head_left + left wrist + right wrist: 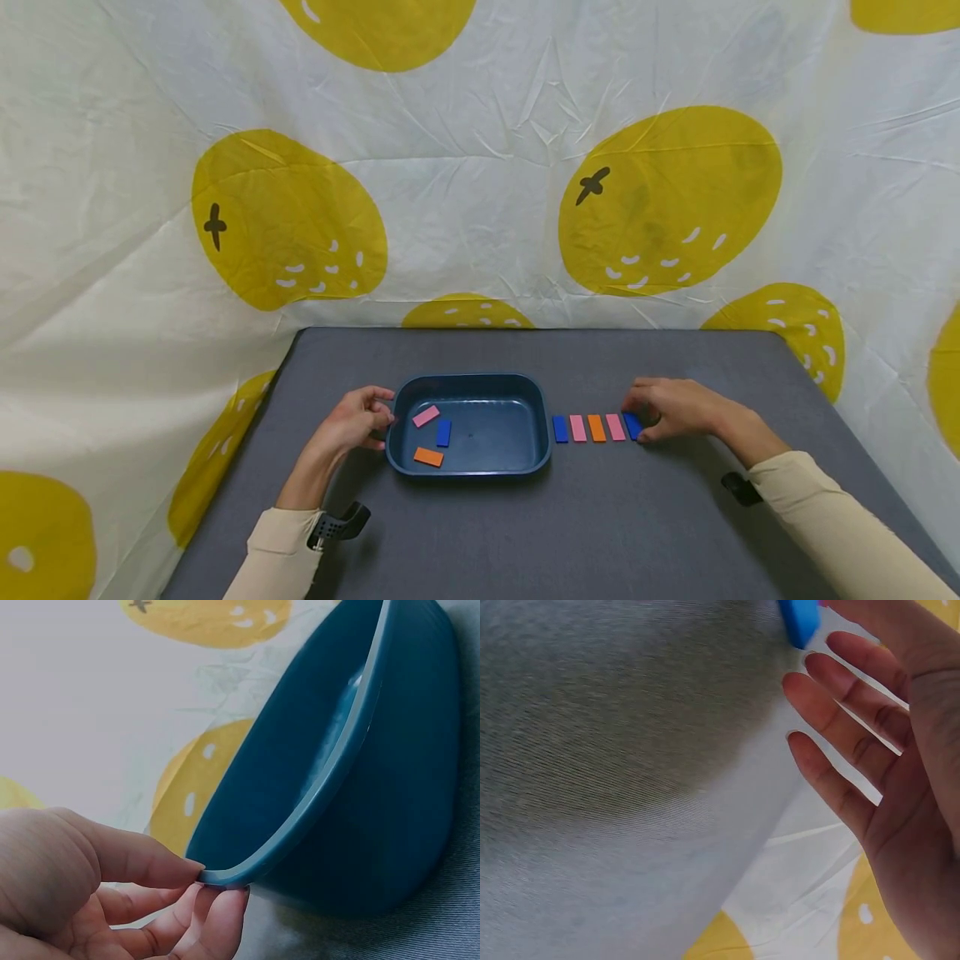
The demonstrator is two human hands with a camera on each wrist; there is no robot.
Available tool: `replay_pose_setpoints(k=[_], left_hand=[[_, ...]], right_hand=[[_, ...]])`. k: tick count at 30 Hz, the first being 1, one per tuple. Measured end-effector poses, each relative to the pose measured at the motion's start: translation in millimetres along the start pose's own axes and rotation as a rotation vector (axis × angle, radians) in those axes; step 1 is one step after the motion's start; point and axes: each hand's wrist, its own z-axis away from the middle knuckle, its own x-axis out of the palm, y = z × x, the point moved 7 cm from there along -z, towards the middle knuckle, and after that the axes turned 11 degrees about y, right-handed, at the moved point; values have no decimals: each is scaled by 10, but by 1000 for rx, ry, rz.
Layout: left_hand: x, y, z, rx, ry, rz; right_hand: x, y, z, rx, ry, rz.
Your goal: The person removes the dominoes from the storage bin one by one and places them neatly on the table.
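Observation:
My left hand [354, 421] pinches the rim of a dark blue plastic tub [495, 433] at its left end, thumb on top and fingers underneath. Inside the tub lie a pink tile [426, 417], a blue tile [444, 433] and an orange tile [428, 457]. To the right, my right hand [686, 408] pinches another blue tile [633, 426] at the right end of a row, thumb at its near edge. That tile [800, 622] shows only partly in the right wrist view, and the other fingers are spread loosely.
Left of the held tile, the row has a blue tile [560, 429], a pink tile [577, 428], an orange tile [596, 428] and a second pink tile [615, 427]. A grey cloth covers the table [480, 542]. Behind it hangs a white curtain [465, 208] with yellow fruit shapes.

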Motion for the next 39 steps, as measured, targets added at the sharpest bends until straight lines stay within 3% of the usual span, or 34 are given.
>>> replay_pose_setpoints(k=[16, 22, 39], left_hand=[[9, 1, -8, -11, -1, -19], [8, 25, 9, -9, -10, -20], [-2, 48, 5, -14, -20, -9]], right_hand=[[-256, -373, -151, -61, 43, 73], [-305, -546, -279, -57, 28, 65], [-401, -982, -707, -171, 23, 17]])
